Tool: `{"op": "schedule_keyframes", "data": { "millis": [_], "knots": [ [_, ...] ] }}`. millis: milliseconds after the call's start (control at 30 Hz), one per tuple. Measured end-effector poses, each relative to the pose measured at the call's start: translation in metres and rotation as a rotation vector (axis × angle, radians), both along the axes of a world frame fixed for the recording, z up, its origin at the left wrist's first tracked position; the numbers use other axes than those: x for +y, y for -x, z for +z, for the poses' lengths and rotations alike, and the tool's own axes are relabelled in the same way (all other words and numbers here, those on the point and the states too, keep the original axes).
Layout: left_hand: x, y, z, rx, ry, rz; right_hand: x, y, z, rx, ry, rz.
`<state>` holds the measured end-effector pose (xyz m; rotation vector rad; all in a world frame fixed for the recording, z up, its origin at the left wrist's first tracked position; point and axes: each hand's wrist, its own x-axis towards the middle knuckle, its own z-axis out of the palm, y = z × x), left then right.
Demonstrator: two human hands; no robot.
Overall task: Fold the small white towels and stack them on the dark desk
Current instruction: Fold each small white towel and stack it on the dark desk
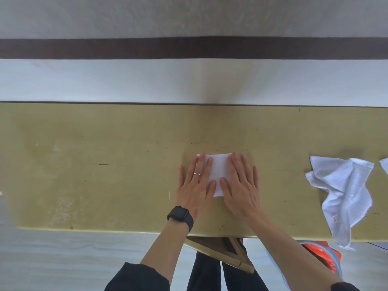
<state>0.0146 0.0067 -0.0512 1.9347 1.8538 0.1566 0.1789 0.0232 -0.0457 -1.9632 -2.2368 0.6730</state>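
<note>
A small folded white towel (218, 171) lies flat on the yellowish desk (105, 164), near the middle. My left hand (195, 183) lies flat on its left side with fingers straight, a ring on one finger and a black watch on the wrist. My right hand (239, 183) presses flat on the towel's right side. A crumpled, unfolded white towel (344, 192) lies to the right, its lower corner hanging over the desk's front edge. At the right border a sliver of another white towel (385, 166) shows.
The desk's back edge meets a white wall with a dark stripe (189, 48). Under the front edge are a wooden frame (222, 253), my dark trousers and a red-orange object (323, 255). The desk's left half is bare, scuffed surface.
</note>
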Motion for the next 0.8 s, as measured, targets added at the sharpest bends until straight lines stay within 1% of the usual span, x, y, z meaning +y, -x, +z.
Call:
{"op": "schedule_keyframes", "data": {
  "millis": [33, 100, 167, 200, 267, 400, 533, 600, 700, 733, 800],
  "knots": [
    [0.002, -0.001, 0.007, -0.030, 0.005, 0.080, 0.001, 0.000, 0.006, 0.041, -0.017, -0.077],
    [0.010, -0.005, 0.023, -0.068, 0.042, 0.316, 0.006, 0.001, 0.021, 0.123, -0.016, -0.288],
    [0.021, -0.006, 0.035, -0.035, 0.148, 0.485, 0.017, 0.005, 0.033, 0.153, 0.086, -0.454],
    [0.026, -0.007, 0.038, -0.024, 0.221, 0.533, 0.023, 0.007, 0.037, 0.150, 0.156, -0.493],
    [0.034, -0.009, 0.040, -0.087, 0.323, 0.623, 0.035, 0.010, 0.042, 0.155, 0.260, -0.531],
    [0.045, -0.016, 0.034, -0.208, 0.405, 0.782, 0.053, 0.017, 0.048, 0.246, 0.431, -0.676],
    [0.053, -0.018, 0.028, -0.208, 0.484, 0.843, 0.058, 0.024, 0.049, 0.317, 0.476, -0.736],
    [0.039, -0.031, 0.055, -0.228, 0.435, 0.822, 0.039, 0.005, 0.071, 0.409, 0.462, -0.715],
    [0.038, -0.032, 0.057, -0.231, 0.410, 0.764, 0.034, 0.000, 0.065, 0.498, 0.485, -0.699],
    [0.034, -0.030, 0.057, -0.265, 0.387, 0.746, 0.032, -0.001, 0.065, 0.528, 0.486, -0.696],
    [0.030, -0.027, 0.058, -0.417, 0.335, 0.769, 0.030, -0.005, 0.064, 0.603, 0.477, -0.686]
  ]
}}
